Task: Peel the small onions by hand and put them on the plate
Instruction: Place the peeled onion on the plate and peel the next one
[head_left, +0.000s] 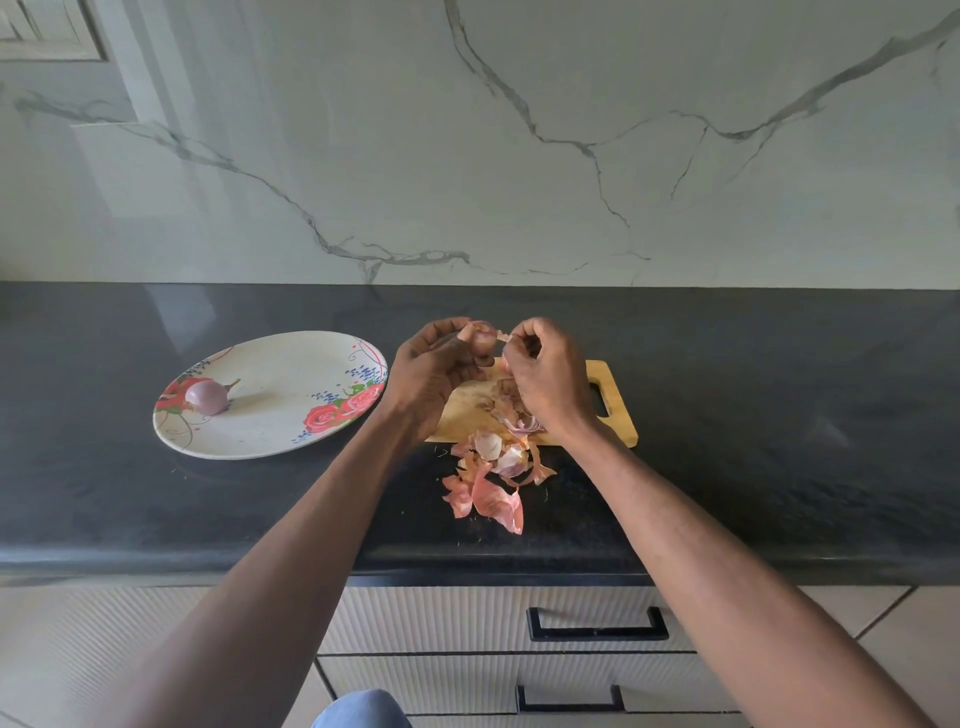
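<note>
the left hand (434, 364) grips a small onion (482, 340) above the board's far edge, while the right hand's fingers (519, 345), just right of it, pinch a skin strip (503, 336).

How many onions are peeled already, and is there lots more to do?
One peeled onion already lies on the plate. A second onion is in hand: the left hand holds it over the cutting board while the right hand pinches a strip of skin off it. Loose skins are piled below. It still must go on the plate. No other unpeeled onions show.
</note>
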